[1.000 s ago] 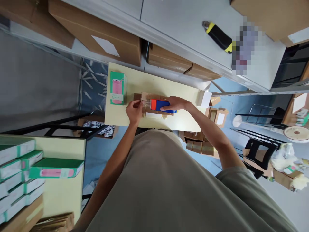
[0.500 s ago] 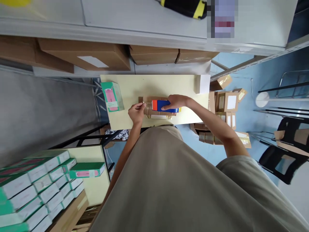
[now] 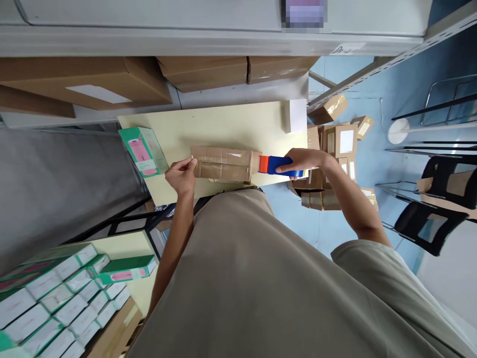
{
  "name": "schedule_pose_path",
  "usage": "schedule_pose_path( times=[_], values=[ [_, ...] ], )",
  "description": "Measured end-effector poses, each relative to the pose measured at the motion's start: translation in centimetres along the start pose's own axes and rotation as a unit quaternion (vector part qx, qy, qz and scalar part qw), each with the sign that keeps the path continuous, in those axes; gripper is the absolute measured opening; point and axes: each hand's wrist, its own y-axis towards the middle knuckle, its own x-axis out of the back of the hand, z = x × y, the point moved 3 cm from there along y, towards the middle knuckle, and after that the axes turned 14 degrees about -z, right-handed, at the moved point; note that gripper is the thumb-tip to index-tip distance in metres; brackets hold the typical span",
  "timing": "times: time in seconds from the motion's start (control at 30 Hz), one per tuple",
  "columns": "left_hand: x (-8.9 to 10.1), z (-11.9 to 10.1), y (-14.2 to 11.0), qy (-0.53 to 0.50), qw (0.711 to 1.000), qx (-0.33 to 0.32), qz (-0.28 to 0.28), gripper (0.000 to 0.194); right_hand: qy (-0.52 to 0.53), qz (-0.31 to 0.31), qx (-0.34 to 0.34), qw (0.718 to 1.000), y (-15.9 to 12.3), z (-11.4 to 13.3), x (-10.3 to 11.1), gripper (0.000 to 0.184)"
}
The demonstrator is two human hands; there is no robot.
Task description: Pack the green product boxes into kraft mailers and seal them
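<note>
"On the pale yellow worktop, where is the cardboard carton?"

"Lengthwise near the front edge, between a green product box at the left end and a white box at the far right corner."

"State of the fingers?"

"Left hand: fingers pinched together at the carton's left end; whether they hold anything cannot be told. Right hand: fingers clamped on the blue-and-orange tape dispenser, just beside the carton's right end."

"Surroundings?"

"Beyond the worktop: grey shelving, large boxes on its lower level. At right: labelled parcels and black chairs on blue flooring."
</note>
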Motion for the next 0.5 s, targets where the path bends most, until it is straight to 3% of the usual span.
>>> schedule_pose_path(
  times=[0.23, 0.5],
  values=[
    [1.2, 0.1, -0.1, 0.048, 0.999, 0.011, -0.021, 0.016, -0.022, 0.003, 0.028, 0.999, 2.7, -0.1, -1.5, 0.058],
    [1.2, 0.5, -0.6, 0.036, 0.999, 0.018, -0.032, 0.009, -0.081, -0.026, 0.002, 0.996, 4.2, -1.0, -3.4, 0.052]
  ],
)
